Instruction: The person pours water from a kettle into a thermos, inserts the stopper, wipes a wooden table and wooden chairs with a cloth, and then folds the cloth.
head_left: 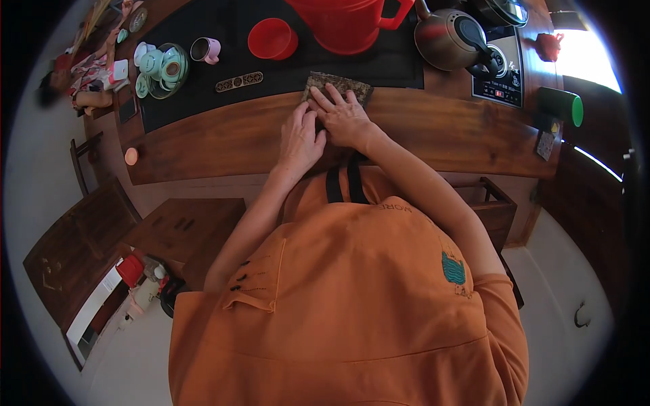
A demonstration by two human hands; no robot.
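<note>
A mottled brown-green flat square (362, 88), which looks like a folded cloth, lies at the near edge of the black mat on the wooden table. My right hand (344, 120) rests flat on it with the fingers spread. Beside it, my left hand (301, 141) is at the square's near left corner, fingers bent and pressed together against the edge. Part of the square is hidden under both hands. Just beyond are a red bowl (272, 39) and a large red pitcher (342, 27).
Left on the black mat (196, 111) stand a tray of pale green teaware (162, 70), a pink cup (205, 51) and a patterned strip (239, 82). A metal kettle (443, 40), an induction cooker (497, 88) and a green cylinder (560, 106) are at right. Another person (91, 78) is at far left.
</note>
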